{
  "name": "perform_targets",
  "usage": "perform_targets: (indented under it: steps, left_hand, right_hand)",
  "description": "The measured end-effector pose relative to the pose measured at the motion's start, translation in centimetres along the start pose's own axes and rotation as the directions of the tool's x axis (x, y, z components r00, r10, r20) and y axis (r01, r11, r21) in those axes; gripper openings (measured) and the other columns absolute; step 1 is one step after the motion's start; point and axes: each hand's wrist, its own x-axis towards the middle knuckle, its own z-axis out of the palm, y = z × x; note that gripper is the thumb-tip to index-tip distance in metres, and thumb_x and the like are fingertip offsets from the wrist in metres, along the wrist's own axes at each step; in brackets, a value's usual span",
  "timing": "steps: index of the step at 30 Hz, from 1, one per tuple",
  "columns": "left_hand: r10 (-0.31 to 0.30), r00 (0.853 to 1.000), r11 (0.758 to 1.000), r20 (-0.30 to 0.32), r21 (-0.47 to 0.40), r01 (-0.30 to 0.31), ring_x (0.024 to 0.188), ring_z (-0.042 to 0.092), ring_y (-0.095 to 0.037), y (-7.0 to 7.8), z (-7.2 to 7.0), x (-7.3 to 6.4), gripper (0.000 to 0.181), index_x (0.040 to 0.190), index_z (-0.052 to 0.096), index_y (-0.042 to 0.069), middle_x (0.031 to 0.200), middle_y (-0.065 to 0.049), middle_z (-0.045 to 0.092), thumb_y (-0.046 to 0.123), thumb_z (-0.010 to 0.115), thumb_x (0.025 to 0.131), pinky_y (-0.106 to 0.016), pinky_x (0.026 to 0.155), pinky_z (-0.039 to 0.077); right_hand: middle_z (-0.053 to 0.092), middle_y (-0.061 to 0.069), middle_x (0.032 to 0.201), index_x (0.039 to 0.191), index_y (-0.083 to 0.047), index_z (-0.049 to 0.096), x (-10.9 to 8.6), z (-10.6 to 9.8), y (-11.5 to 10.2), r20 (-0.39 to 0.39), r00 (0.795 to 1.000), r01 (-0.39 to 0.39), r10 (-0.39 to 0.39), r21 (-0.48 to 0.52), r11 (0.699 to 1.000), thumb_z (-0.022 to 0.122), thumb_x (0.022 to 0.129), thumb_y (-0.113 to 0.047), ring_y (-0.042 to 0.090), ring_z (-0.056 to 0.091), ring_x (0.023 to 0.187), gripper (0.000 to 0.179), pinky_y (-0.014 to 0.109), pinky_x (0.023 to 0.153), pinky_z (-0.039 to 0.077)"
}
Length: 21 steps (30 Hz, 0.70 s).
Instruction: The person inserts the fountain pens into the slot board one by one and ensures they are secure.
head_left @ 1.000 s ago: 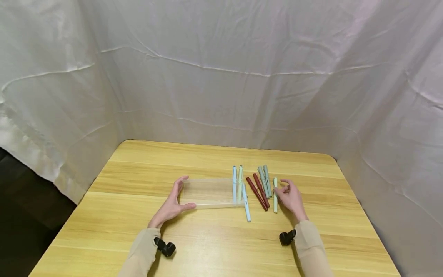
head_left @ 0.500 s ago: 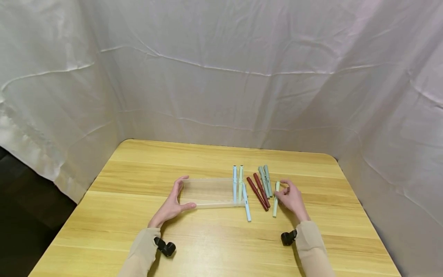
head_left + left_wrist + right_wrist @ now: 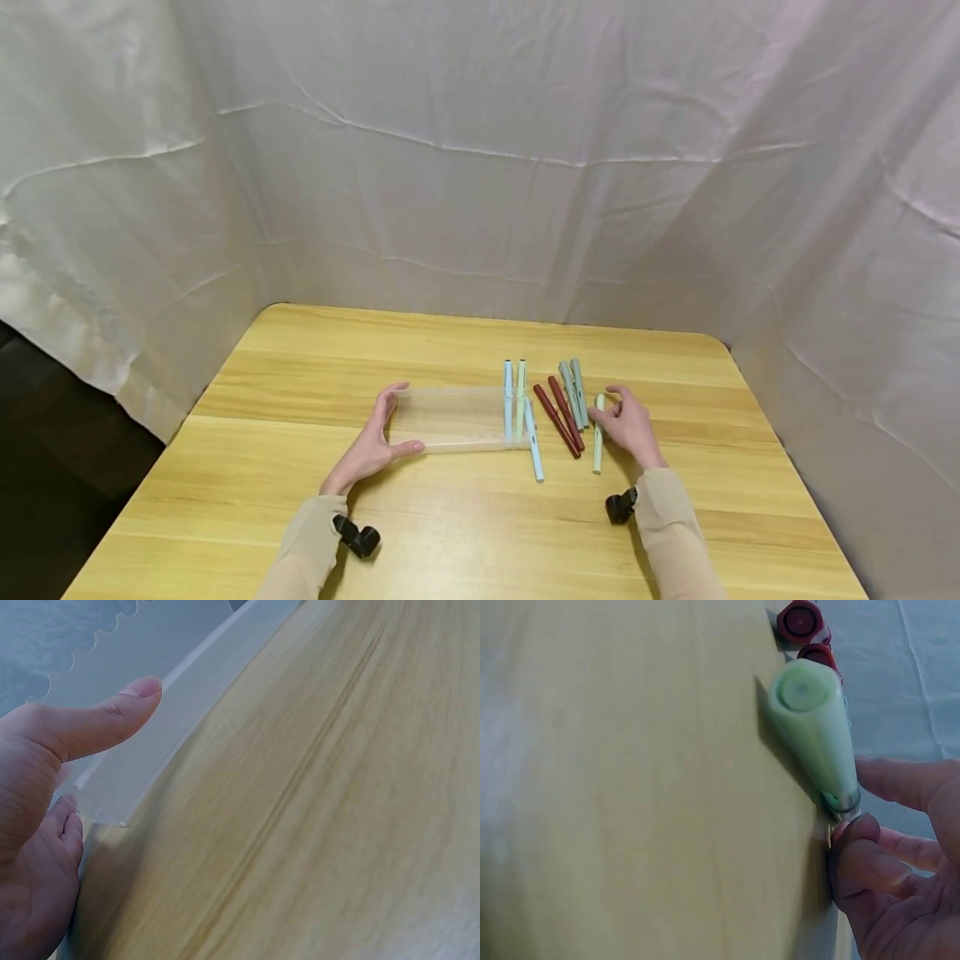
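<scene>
My left hand [image 3: 371, 446] grips the left end of a clear plastic rack [image 3: 450, 415]. In the left wrist view, its thumb lies over the rack's front wall [image 3: 142, 769], and a scalloped edge shows behind. At the rack's right end a light blue pen [image 3: 508, 400] and a light green pen [image 3: 521, 398] lie side by side across it. Another light blue pen [image 3: 535, 446] slants by the rack's front right corner. My right hand [image 3: 630, 429] pinches a second light green pen [image 3: 817, 739] near its far end; the fingers partly hide that end.
Two dark red pens [image 3: 558, 422] and two grey-green pens [image 3: 580, 392] lie between the rack and my right hand. The wooden table [image 3: 465, 525] ends at a pale curtain [image 3: 480, 208] at the back and sides.
The light green pen at my right hand has shifted slightly toward me and its tilt has changed a little. The left hand and rack have stayed put.
</scene>
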Motion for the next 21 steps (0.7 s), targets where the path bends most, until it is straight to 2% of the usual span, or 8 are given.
perform_targets:
  steps: [7, 11, 21]
  left_hand:
    - [-0.003, 1.0, 1.0, -0.007, 0.006, 0.003, 0.155, 0.006, -0.047, 0.13, -0.04, 0.03, 0.102, 0.157, 0.018, 0.016, 0.168, -0.019, 0.013, 0.014, 0.084, 0.08, -0.065, 0.127, 0.005]
    - [-0.002, 1.0, 1.0, -0.007, 0.006, 0.002, 0.156, 0.006, -0.047, 0.13, -0.03, 0.02, 0.102, 0.157, 0.018, 0.016, 0.168, -0.018, 0.013, 0.013, 0.084, 0.08, -0.064, 0.127, 0.005]
    - [-0.015, 1.0, 1.0, -0.007, 0.01, 0.015, 0.156, 0.006, -0.047, 0.08, 0.03, -0.02, 0.102, 0.157, 0.019, 0.018, 0.168, -0.019, 0.012, 0.015, 0.085, 0.08, -0.064, 0.127, 0.006]
  right_hand:
    - [0.059, 0.006, 0.084, 0.149, 0.0, 0.037, 0.25, 0.19, -0.39, 0.002, 1.0, -0.024, 0.024, -0.022, 0.999, 0.066, 0.095, -0.024, 0.013, 0.052, 0.059, 0.065, 0.026, 0.052, 0.049]
    - [0.058, 0.005, 0.083, 0.149, 0.0, 0.037, 0.24, 0.34, -0.64, -0.003, 0.999, -0.032, 0.032, -0.048, 0.998, 0.065, 0.093, -0.019, 0.014, 0.052, 0.062, 0.065, 0.026, 0.055, 0.048]
    - [0.059, 0.007, 0.082, 0.146, 0.0, 0.041, 0.18, 0.48, -0.56, -0.014, 1.0, -0.015, 0.013, -0.09, 0.996, 0.066, 0.09, -0.018, 0.016, 0.052, 0.065, 0.064, 0.027, 0.056, 0.045]
